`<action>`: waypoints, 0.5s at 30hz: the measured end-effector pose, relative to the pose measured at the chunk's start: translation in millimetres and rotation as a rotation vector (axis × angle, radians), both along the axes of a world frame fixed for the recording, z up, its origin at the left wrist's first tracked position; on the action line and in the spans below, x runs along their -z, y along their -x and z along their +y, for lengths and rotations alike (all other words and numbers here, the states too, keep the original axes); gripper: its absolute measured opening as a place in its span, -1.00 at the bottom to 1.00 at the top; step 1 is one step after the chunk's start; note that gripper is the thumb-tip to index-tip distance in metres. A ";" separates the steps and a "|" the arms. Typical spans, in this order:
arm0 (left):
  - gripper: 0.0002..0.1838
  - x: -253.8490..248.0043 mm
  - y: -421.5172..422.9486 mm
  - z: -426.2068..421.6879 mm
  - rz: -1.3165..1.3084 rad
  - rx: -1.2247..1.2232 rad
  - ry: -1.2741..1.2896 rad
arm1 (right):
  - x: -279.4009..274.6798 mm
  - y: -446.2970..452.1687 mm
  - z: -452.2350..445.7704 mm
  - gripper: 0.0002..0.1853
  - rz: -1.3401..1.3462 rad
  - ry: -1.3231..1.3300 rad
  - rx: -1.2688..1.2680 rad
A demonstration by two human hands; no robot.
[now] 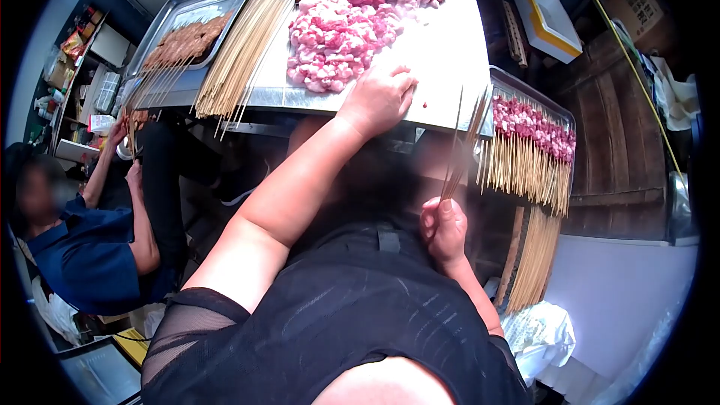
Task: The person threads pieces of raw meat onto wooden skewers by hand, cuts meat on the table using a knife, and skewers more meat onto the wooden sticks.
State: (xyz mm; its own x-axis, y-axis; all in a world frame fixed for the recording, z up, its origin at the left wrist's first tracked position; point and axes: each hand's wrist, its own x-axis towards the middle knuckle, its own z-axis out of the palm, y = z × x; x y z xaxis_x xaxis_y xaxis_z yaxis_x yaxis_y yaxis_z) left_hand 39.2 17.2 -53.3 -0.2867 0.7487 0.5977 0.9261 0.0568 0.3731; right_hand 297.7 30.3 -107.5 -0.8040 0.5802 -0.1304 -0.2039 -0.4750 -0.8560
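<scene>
Close head-worn view, facing downward

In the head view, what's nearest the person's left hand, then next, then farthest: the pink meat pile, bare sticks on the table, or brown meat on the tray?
1. Pink meat pile: right by the left hand.
2. Bare sticks: on the table, left of the pile.
3. Brown meat on the tray: farthest left.

The right hand (444,231) hides the lower ends of its skewers (452,181).
</scene>
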 end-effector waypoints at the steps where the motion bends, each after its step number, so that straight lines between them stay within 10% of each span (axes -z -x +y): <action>1: -0.91 0.2 0.5 0.5 0.003 0.005 0.008 | -1.5 0.6 1.0 -0.66 -0.033 0.013 -0.011; 12: -0.88 -55.3 58.2 5.0 -0.254 -0.087 -0.066 | -5.4 9.3 17.9 -0.77 -0.010 0.276 -0.024; 15: -0.86 -75.5 118.0 23.6 0.043 -0.362 0.100 | -7.0 12.5 20.6 -0.70 0.007 0.305 0.013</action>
